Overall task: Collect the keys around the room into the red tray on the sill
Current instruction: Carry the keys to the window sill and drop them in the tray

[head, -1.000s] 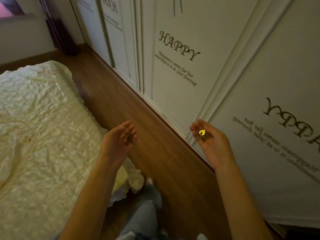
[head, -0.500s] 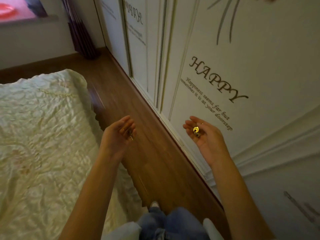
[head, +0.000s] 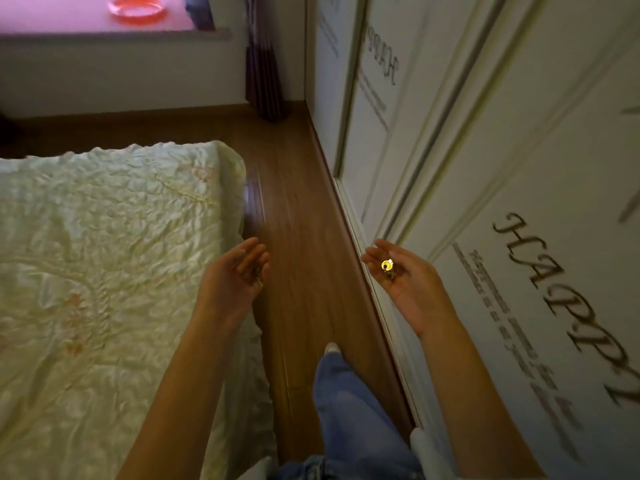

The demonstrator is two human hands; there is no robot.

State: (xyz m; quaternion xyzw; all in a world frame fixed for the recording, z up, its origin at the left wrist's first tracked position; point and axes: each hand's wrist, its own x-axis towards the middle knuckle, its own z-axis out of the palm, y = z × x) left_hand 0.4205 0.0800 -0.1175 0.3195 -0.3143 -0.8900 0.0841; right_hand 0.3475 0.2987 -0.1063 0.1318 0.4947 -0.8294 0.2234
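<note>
My right hand is held palm up with a key with a yellow head lying in the cupped palm. My left hand is also cupped, with a small dark key resting against its fingers. The red tray sits far ahead on the pink-lit window sill, well beyond both hands.
A bed with a crumpled cream cover fills the left. White wardrobe doors with "HAPPY" lettering line the right. A narrow wooden floor strip runs between them toward the sill. A dark curtain hangs in the far corner.
The view has swung left and forward along the aisle, bringing the sill and red tray into sight. Both hands kept their cupped pose with the keys.
</note>
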